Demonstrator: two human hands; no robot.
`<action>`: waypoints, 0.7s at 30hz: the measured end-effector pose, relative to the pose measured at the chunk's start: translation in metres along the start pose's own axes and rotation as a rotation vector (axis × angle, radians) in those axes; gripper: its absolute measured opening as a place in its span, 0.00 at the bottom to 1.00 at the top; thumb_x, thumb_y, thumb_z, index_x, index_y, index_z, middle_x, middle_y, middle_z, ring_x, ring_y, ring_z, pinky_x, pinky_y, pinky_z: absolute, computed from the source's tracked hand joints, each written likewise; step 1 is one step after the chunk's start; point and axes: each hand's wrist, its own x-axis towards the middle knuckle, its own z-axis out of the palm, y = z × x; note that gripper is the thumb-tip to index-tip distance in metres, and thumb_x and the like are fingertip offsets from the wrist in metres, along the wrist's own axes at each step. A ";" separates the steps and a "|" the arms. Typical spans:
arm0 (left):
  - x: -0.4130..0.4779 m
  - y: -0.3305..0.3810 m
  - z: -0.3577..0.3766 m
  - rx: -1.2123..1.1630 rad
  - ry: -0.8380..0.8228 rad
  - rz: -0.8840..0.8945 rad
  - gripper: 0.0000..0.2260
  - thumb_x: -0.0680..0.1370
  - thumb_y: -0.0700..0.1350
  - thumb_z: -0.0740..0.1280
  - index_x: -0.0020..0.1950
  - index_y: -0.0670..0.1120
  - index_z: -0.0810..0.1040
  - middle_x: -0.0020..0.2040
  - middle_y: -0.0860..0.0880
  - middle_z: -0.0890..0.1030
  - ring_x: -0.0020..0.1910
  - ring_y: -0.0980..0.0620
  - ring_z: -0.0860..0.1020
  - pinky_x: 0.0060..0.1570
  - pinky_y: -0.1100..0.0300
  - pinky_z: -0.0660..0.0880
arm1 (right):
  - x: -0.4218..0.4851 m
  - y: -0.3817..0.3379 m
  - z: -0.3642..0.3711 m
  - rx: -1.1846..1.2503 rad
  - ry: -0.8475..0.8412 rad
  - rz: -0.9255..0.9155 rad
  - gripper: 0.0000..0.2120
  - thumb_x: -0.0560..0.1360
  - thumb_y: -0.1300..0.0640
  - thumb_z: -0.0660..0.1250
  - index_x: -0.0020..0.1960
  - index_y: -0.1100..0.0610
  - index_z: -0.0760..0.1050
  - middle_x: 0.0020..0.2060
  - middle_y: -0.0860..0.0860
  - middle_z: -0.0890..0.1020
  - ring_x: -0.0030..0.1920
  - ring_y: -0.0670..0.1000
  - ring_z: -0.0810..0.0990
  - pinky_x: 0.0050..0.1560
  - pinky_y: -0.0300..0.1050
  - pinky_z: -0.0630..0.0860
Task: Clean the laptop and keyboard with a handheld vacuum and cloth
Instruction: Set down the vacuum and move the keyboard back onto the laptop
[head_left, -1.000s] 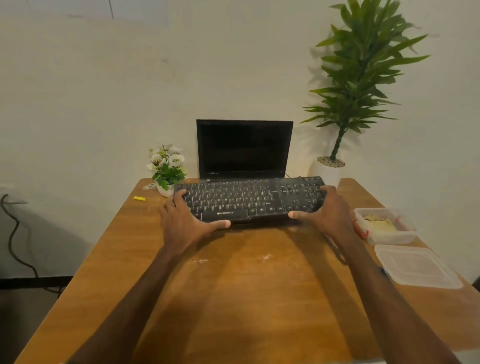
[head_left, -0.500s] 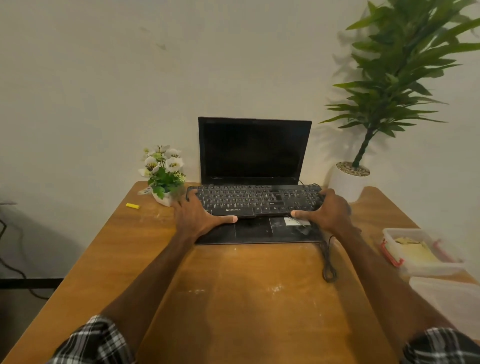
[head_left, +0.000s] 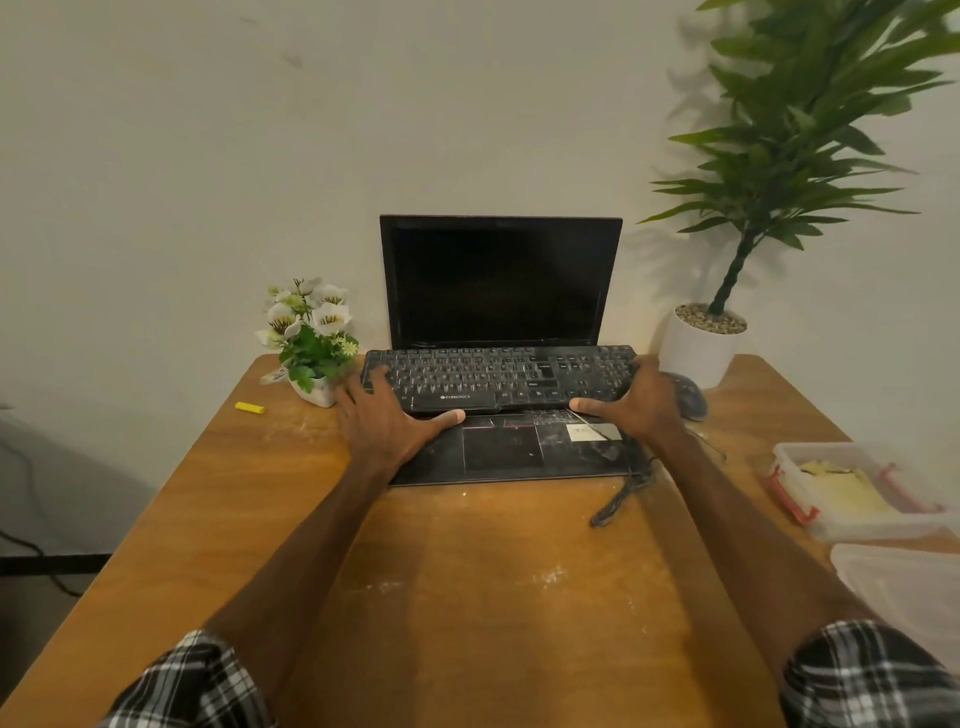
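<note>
Hands number two, and both are gripping one black keyboard (head_left: 498, 379) at its ends: the left hand (head_left: 387, 423) is spreading its fingers over the left end with the thumb hooking under the front edge, and the right hand (head_left: 636, 402) is wrapping the right end in the same way, thumb pointing inward. That keyboard is lying across the deck of the one open laptop (head_left: 501, 283), covering the laptop's own keys and leaving the dusty touchpad area showing in front of it. One dark cable (head_left: 621, 499) is trailing off the laptop's front right corner onto the wooden table (head_left: 467, 597). Two plants are standing beside the laptop: one small flower pot (head_left: 311, 343) just left of it and one tall potted plant (head_left: 727, 312) to its right. One mouse (head_left: 688, 397) is sitting right of the laptop, beyond the right hand. One yellow stick (head_left: 250, 408) is lying left of the laptop. One clear container (head_left: 852, 488) and one loose lid (head_left: 904, 592) are resting well right of it. Compared with half a second ago, the keyboard is sitting slightly farther back on the laptop, exposing more of the palm rest, and the mouse is now showing.
</note>
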 end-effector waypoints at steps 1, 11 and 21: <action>-0.004 0.002 0.000 0.012 0.014 0.006 0.62 0.58 0.84 0.66 0.81 0.46 0.62 0.80 0.37 0.61 0.80 0.35 0.57 0.79 0.42 0.52 | 0.002 0.005 0.002 0.001 0.015 -0.001 0.53 0.50 0.25 0.78 0.64 0.53 0.64 0.56 0.52 0.79 0.54 0.55 0.79 0.52 0.54 0.82; -0.069 0.031 -0.001 -0.046 0.076 0.166 0.41 0.73 0.67 0.71 0.77 0.44 0.66 0.79 0.39 0.62 0.78 0.38 0.59 0.76 0.40 0.62 | -0.070 0.006 -0.023 0.028 0.112 -0.157 0.40 0.69 0.46 0.79 0.73 0.59 0.64 0.68 0.57 0.73 0.68 0.57 0.72 0.67 0.52 0.72; -0.178 0.081 -0.019 -0.237 -0.005 0.406 0.24 0.75 0.59 0.72 0.69 0.51 0.75 0.77 0.45 0.65 0.78 0.43 0.59 0.75 0.44 0.61 | -0.174 0.040 -0.071 -0.066 0.066 -0.161 0.26 0.73 0.55 0.74 0.68 0.58 0.71 0.65 0.55 0.77 0.65 0.54 0.73 0.64 0.47 0.71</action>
